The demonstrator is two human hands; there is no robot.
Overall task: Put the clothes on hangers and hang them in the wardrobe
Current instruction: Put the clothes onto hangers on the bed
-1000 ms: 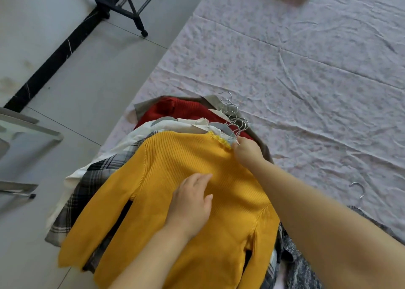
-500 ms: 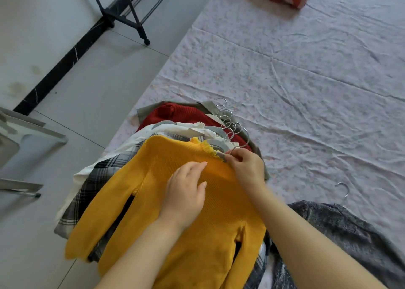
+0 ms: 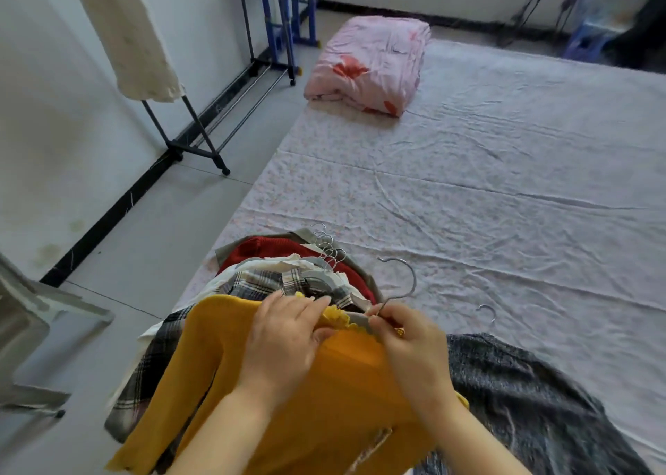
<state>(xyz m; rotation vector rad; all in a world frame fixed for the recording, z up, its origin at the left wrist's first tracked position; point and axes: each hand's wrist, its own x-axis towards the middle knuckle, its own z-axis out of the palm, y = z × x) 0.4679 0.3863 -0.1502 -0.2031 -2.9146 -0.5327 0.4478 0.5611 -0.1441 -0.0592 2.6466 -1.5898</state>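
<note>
A yellow ribbed sweater (image 3: 338,395) lies on top of a pile of clothes on hangers at the bed's near left edge. My left hand (image 3: 288,337) grips the sweater at its collar. My right hand (image 3: 411,341) pinches the neck of a grey hanger with a metal hook (image 3: 403,280) that sticks up out of the collar. Under the sweater lie a plaid shirt (image 3: 259,282), a white garment and a red knit (image 3: 266,249), with a bunch of metal hooks (image 3: 329,249). A dark grey knit (image 3: 522,395) on another hanger (image 3: 487,312) lies to the right.
The bed sheet (image 3: 468,186) stretches ahead, with a folded pink quilt (image 3: 371,64) at its far end. A clothes rack (image 3: 201,121) on wheels stands by the left wall, a cream garment (image 3: 126,31) hanging on it. A grey chair (image 3: 32,330) stands at the left.
The view tilted up, showing the rack and quilt. My right hand raised the hanger hook out of the sweater's collar. My left hand slid up to the collar.
</note>
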